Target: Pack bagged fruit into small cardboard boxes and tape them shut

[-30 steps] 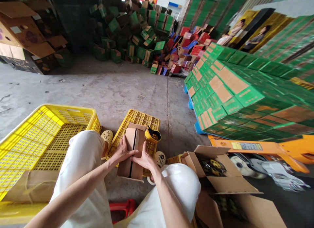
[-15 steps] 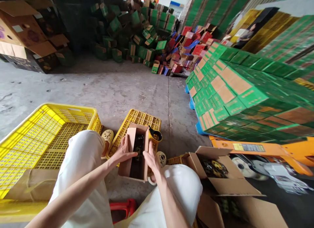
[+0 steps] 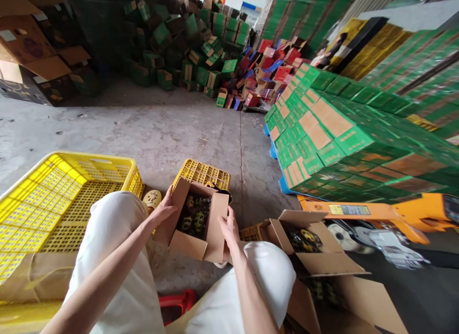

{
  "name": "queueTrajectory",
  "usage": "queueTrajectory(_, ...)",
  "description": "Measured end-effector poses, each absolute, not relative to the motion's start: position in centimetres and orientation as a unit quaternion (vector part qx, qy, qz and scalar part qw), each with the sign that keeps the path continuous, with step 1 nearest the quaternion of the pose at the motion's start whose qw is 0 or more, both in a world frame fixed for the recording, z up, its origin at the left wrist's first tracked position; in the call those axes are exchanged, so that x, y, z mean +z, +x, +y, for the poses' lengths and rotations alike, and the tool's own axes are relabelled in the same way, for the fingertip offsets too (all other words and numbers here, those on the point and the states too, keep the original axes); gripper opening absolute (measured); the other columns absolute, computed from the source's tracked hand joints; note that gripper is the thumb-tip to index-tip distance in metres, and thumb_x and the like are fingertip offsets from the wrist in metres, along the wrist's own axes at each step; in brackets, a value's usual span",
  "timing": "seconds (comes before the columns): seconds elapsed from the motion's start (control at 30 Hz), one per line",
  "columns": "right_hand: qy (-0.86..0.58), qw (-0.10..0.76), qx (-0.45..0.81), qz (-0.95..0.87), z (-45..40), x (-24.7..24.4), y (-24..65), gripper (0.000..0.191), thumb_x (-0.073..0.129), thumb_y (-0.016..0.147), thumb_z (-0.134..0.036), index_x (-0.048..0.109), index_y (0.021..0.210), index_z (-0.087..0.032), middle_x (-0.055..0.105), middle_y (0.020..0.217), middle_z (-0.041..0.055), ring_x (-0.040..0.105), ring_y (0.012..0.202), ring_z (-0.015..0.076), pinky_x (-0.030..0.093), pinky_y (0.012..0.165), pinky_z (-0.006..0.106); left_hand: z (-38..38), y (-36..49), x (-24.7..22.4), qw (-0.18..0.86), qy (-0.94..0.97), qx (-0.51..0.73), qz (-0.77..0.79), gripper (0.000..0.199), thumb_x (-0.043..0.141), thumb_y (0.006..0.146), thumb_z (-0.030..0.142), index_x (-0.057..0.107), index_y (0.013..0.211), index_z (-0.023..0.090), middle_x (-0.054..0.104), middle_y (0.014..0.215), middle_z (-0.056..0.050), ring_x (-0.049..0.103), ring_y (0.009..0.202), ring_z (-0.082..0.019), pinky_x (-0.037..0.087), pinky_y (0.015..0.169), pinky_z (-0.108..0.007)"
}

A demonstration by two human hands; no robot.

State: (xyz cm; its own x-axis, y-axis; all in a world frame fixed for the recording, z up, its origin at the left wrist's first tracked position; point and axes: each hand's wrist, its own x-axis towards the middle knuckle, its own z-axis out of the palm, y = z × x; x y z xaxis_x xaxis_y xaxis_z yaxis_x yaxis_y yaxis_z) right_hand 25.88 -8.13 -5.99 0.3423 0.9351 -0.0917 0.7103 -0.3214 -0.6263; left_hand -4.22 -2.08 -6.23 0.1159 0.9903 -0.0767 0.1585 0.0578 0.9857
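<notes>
A small carton (image 3: 195,219) sits low in the centre of the head view, between the person's knees, resting on an upturned yellow crate (image 3: 202,173). Its flaps stand open, and dark round pieces with yellow marks (image 3: 193,215) fill the inside.

The left hand (image 3: 163,209) is at the carton's 9 o'clock, fingers spread flat against the outside of the left flap, pressing rather than clenching. The right hand (image 3: 227,226) is at its 3 o'clock, fingers curled over the edge of the right flap and gripping it.

At the carton's 1 o'clock a tape dispenser (image 3: 220,190) peeks out from behind the right flap, lying on the crate. At 9 o'clock, past the left knee, stands a large yellow basket (image 3: 46,200). At 4 o'clock a second open box (image 3: 311,250) holds more of the dark pieces, and beyond it lies an orange pallet jack (image 3: 376,214). From 1 to 3 o'clock rises a pallet stack of green boxes (image 3: 344,138). At 12 o'clock, across the concrete floor (image 3: 143,128), is a loose heap of green and red boxes (image 3: 222,61). A red stool (image 3: 177,303) shows at 6 o'clock.
</notes>
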Motion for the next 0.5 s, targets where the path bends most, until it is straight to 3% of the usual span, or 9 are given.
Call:
queueTrajectory(0.07, -0.774, 0.233, 0.202, -0.553, -8.5, -6.4, 25.6, 0.079, 0.054, 0.096, -0.026, 0.038, 0.172, -0.012, 0.069, 0.151, 0.0223, 0.074, 0.132, 0.0336, 0.062, 0.106, 0.044, -2.5, -3.9, -6.7, 0.37, 0.641, 0.41, 0.533, 0.099, 0.065, 0.08, 0.013, 0.035, 0.175, 0.017, 0.048, 0.173, -0.019, 0.032, 0.167, -0.039, 0.033, 0.134, -0.058)
queueTrajectory(0.13, -0.743, 0.241, 0.152, -0.605, -8.9, -7.0, 25.2, 0.08, 0.052, 0.097, -0.022, 0.034, 0.173, -0.008, 0.049, 0.171, 0.0254, 0.055, 0.156, 0.0354, 0.054, 0.121, 0.049, -3.1, -3.6, -7.0, 0.249, 0.732, 0.366, 0.518, 0.088, 0.06, 0.085, 0.009, 0.044, 0.171, 0.018, 0.038, 0.18, -0.017, 0.017, 0.173, -0.038, 0.026, 0.137, -0.061)
queueTrajectory(0.2, -0.698, 0.257, 0.113, -0.658, -9.2, -7.6, 25.1, 0.072, 0.048, 0.101, -0.02, 0.039, 0.171, -0.01, 0.04, 0.177, 0.023, 0.041, 0.165, 0.033, 0.047, 0.129, 0.051, -3.7, -3.3, -7.4, 0.181, 0.807, 0.296, 0.479, 0.073, 0.058, 0.09, 0.007, 0.059, 0.162, 0.019, 0.042, 0.178, -0.015, 0.019, 0.173, -0.036, 0.026, 0.138, -0.061)
queueTrajectory(0.33, -0.663, 0.258, 0.078, -0.699, -9.6, -8.7, 25.2, 0.061, 0.054, 0.104, -0.026, 0.052, 0.164, -0.017, 0.046, 0.175, 0.0226, 0.042, 0.165, 0.0345, 0.049, 0.127, 0.055, -4.4, -2.7, -9.0, 0.152, 0.854, 0.179, 0.465, 0.056, 0.074, 0.094, 0.028, 0.072, 0.149, 0.021, 0.056, 0.168, -0.018, 0.038, 0.165, -0.042, 0.034, 0.132, -0.064)
queueTrajectory(0.43, -0.681, 0.209, 0.082, -0.697, -10.4, -8.3, 24.9, 0.073, 0.072, 0.098, -0.033, 0.051, 0.166, -0.018, 0.043, 0.176, 0.0244, 0.039, 0.165, 0.0416, 0.05, 0.124, 0.06, -5.0, -2.8, -10.6, 0.148, 0.863, 0.149, 0.459, 0.072, 0.081, 0.091, 0.052, 0.068, 0.155, 0.021, 0.049, 0.173, -0.02, 0.038, 0.164, -0.047, 0.04, 0.128, -0.065)
queueTrajectory(0.5, -0.686, 0.158, 0.094, -0.704, -11.3, -7.4, 24.2, 0.08, 0.079, 0.093, -0.033, 0.051, 0.166, -0.02, 0.037, 0.179, 0.0239, 0.029, 0.169, 0.0454, 0.042, 0.127, 0.07, -5.7, -3.2, -11.7, 0.138, 0.87, 0.145, 0.451, 0.078, 0.079, 0.089, 0.063, 0.069, 0.155, 0.022, 0.045, 0.174, -0.021, 0.035, 0.165, -0.049, 0.036, 0.129, -0.067)
